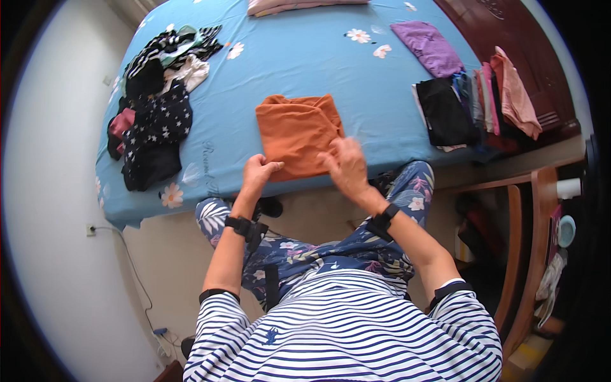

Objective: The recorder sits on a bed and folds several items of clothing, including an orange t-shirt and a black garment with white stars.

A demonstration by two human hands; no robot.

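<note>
An orange garment [300, 133], folded into a rough rectangle, lies on the near part of the bed in front of me. My left hand [258, 175] pinches its near left corner, thumb on top and the other fingers curled at the edge. Over its near right side is my right hand [349, 168], slightly blurred, with thumb and fingers apart. Whether those right fingertips touch the cloth I cannot tell.
A blue flowered bedsheet [286, 57] covers the bed. Loose dark clothes [157, 114] are heaped at left. Folded purple cloth [429, 47], a black folded garment [444, 112] and a row of folded clothes [487, 98] lie at right, beside a dark wooden headboard [525, 71].
</note>
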